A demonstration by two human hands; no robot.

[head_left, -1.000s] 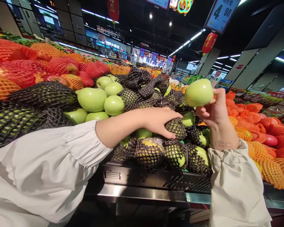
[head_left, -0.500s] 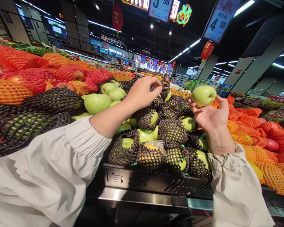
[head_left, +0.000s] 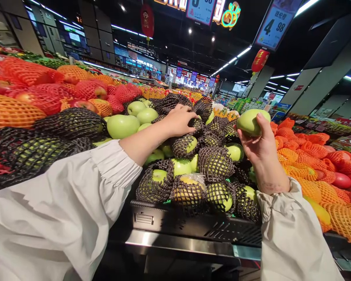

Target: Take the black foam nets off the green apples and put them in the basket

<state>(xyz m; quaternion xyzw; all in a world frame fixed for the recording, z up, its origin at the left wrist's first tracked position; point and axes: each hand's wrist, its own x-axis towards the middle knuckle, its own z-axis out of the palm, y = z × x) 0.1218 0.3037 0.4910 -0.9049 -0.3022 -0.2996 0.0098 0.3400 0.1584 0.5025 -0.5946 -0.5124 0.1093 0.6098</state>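
Observation:
In my right hand (head_left: pixel 263 146) I hold a bare green apple (head_left: pixel 248 121), raised above the right side of the display; my thumb lies along its near side. My left hand (head_left: pixel 179 120) is low over the pile of green apples, thumb and fingers apart and bent downward. Beside its fingertips sits an apple in black foam netting (head_left: pixel 196 124), partly covered by the hand. Just below lies another netted apple (head_left: pixel 185 145) with green skin showing. A bare apple (head_left: pixel 123 127) rests to the left of my left forearm.
A black crate edge (head_left: pixel 187 222) borders the pile at the front, above a metal rail (head_left: pixel 175 242). Fruit in red and orange netting (head_left: pixel 87 89) lies at left, with more orange-netted fruit (head_left: pixel 318 156) at right. Price signs (head_left: pixel 276 25) hang overhead.
My left hand has come down onto the pile and its fingers have spread. My right hand has turned, bringing the thumb across the near side of the green apple.

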